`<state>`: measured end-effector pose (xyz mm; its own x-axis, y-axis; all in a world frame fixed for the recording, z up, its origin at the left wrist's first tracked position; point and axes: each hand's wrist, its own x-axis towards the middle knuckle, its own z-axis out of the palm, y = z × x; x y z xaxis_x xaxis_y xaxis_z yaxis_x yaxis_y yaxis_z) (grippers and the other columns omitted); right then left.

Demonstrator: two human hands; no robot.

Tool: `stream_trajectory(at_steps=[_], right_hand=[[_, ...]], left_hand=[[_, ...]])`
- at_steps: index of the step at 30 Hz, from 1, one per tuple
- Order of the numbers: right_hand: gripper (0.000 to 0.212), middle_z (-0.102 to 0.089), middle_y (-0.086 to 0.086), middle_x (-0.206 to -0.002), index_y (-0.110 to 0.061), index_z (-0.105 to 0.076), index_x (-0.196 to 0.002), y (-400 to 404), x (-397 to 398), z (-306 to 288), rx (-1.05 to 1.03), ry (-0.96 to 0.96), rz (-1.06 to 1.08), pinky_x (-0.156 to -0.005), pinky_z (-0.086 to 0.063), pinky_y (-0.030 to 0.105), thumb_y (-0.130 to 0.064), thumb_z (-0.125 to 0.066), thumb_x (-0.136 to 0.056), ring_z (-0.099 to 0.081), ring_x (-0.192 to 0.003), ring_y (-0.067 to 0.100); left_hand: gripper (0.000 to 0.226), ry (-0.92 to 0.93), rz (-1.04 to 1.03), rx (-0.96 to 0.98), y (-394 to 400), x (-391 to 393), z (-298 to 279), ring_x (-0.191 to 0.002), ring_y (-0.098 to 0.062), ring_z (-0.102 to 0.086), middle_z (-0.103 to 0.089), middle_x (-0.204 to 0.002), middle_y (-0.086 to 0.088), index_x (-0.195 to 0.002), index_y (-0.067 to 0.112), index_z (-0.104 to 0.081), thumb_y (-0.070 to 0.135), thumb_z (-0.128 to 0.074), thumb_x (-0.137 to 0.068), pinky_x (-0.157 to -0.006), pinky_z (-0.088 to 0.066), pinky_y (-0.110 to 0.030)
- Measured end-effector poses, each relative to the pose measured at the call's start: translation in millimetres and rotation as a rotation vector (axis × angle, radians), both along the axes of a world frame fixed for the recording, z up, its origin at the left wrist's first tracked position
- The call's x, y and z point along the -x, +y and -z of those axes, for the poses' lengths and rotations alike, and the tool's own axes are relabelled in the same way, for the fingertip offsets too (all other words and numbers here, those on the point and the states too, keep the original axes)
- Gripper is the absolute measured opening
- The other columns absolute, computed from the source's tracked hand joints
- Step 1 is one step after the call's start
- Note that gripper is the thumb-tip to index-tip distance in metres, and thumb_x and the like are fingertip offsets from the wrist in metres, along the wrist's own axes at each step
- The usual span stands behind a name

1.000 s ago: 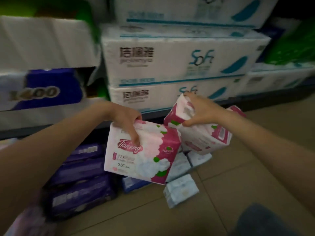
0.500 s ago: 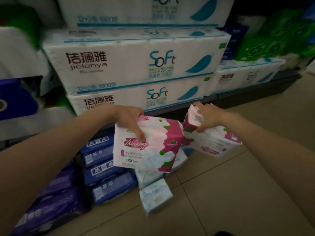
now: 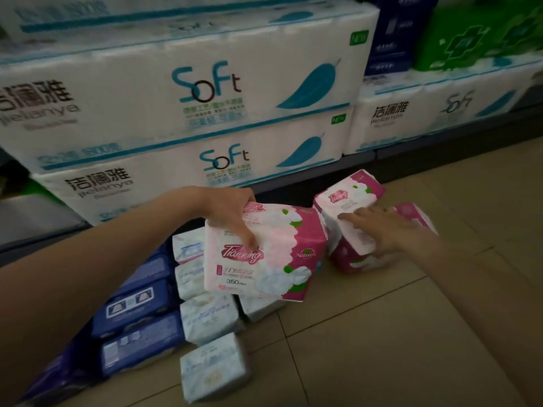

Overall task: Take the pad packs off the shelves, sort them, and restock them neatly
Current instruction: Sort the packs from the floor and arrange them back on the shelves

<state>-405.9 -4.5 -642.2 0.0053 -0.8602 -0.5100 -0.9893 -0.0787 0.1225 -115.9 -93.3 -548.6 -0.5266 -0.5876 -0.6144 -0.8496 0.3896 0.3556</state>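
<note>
My left hand (image 3: 232,217) grips the top edge of a pink-and-white Tianning pad pack (image 3: 270,259) and holds it upright above the floor pile. A second pink-and-white pack (image 3: 349,198) lies on the tiled floor to its right, near the shelf base. My right hand (image 3: 379,230) rests on that pack with fingers spread flat. Under and left of the held pack sit several pale blue-white pad packs (image 3: 208,317) and several dark blue packs (image 3: 138,304) on the floor.
Large white "Soft" tissue bundles (image 3: 205,89) fill the low shelf right behind the pile. Dark blue (image 3: 390,33) and green (image 3: 476,33) packages stand at the upper right. Beige tiled floor (image 3: 382,348) spreads to the front and right.
My right hand lowered its pink pack onto the floor and its fingers have flattened on top of it. The left hand keeps its pack, moved slightly right. The view swung right.
</note>
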Motion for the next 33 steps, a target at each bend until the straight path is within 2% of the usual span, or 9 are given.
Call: stream_trajectory(at_steps=[6,12,14,16,18,23,25,29,33], right_hand=[[0.078,-0.031,0.004,-0.145,-0.025,-0.02,-0.146,-15,1,29,0.192,0.002,-0.116,-0.106,-0.031,0.042,-0.013,-0.064,-0.083,-0.034,-0.131,0.025],[0.043,-0.058,0.005,-0.123,-0.017,-0.048,-0.13,-22,28,-23,0.123,-0.838,0.47,-0.084,-0.045,0.025,-0.021,-0.061,-0.09,-0.056,-0.104,0.016],[0.055,-0.054,-0.001,-0.125,-0.023,-0.044,-0.134,-11,40,-56,-0.005,-1.011,0.537,-0.096,-0.042,0.03,-0.042,-0.061,-0.085,-0.053,-0.11,0.014],[0.078,-0.045,-0.003,-0.137,-0.031,-0.035,-0.14,4,47,-72,-0.224,-0.892,0.455,-0.107,-0.034,0.036,-0.054,-0.063,-0.071,-0.045,-0.124,0.016],[0.097,-0.032,-0.003,-0.149,-0.033,-0.019,-0.147,19,47,-61,-0.351,-0.6,0.319,-0.112,-0.03,0.04,-0.051,-0.072,-0.068,-0.033,-0.135,0.021],[0.106,-0.019,0.003,-0.15,-0.032,-0.01,-0.147,47,57,-5,0.016,-0.08,0.042,-0.112,-0.023,0.047,-0.042,-0.079,-0.066,-0.017,-0.137,0.027],[0.098,-0.021,0.006,-0.147,-0.029,-0.012,-0.146,58,62,15,0.133,0.019,-0.006,-0.11,-0.024,0.045,-0.04,-0.075,-0.072,-0.02,-0.135,0.028],[0.09,-0.025,0.011,-0.145,-0.021,-0.012,-0.146,69,60,36,0.137,0.107,0.056,-0.109,-0.028,0.043,-0.031,-0.071,-0.078,-0.028,-0.13,0.027],[0.089,-0.018,0.011,-0.15,-0.024,-0.02,-0.146,42,37,0,0.036,0.07,0.03,-0.11,-0.021,0.046,-0.043,-0.071,-0.076,-0.017,-0.138,0.031]], left_hand=[[0.071,-0.057,0.029,0.006,0,35,15,-0.093,-0.01,-0.059,-0.057,-0.106,0.008,-0.114,0.026,-0.04,0.039,-0.085,-0.06,-0.085,-0.052,-0.03],[0.07,-0.009,0.118,-0.023,21,90,17,-0.098,-0.01,-0.056,-0.054,-0.108,0.009,-0.115,0.025,-0.04,0.038,-0.083,-0.062,-0.087,-0.05,-0.027],[0.07,0.035,0.131,-0.042,36,111,28,-0.101,-0.012,-0.054,-0.053,-0.109,0.008,-0.116,0.024,-0.04,0.038,-0.083,-0.063,-0.09,-0.048,-0.027],[0.077,0.075,0.144,0.015,51,133,49,-0.109,-0.018,-0.05,-0.052,-0.119,0.001,-0.121,0.019,-0.041,0.044,-0.083,-0.062,-0.096,-0.045,-0.034],[0.086,0.104,0.11,0.124,70,151,75,-0.115,-0.023,-0.042,-0.045,-0.125,-0.005,-0.126,0.013,-0.038,0.051,-0.081,-0.061,-0.1,-0.039,-0.037],[0.087,0.278,-0.01,0.335,104,183,112,-0.122,-0.023,-0.031,-0.035,-0.133,-0.007,-0.134,0.011,-0.03,0.054,-0.072,-0.07,-0.102,-0.027,-0.031],[0.078,0.294,0.111,0.362,100,184,116,-0.131,-0.023,-0.026,-0.031,-0.142,-0.007,-0.138,0.013,-0.029,0.049,-0.066,-0.079,-0.109,-0.02,-0.031],[0.061,0.069,0.351,0.544,71,159,111,-0.141,-0.025,-0.013,-0.021,-0.153,-0.005,-0.141,0.016,-0.032,0.039,-0.054,-0.089,-0.116,-0.011,-0.041],[0.053,0.008,0.289,0.679,47,120,89,-0.132,-0.026,-0.031,-0.031,-0.146,-0.006,-0.136,0.015,-0.037,0.032,-0.053,-0.088,-0.109,-0.021,-0.037]])
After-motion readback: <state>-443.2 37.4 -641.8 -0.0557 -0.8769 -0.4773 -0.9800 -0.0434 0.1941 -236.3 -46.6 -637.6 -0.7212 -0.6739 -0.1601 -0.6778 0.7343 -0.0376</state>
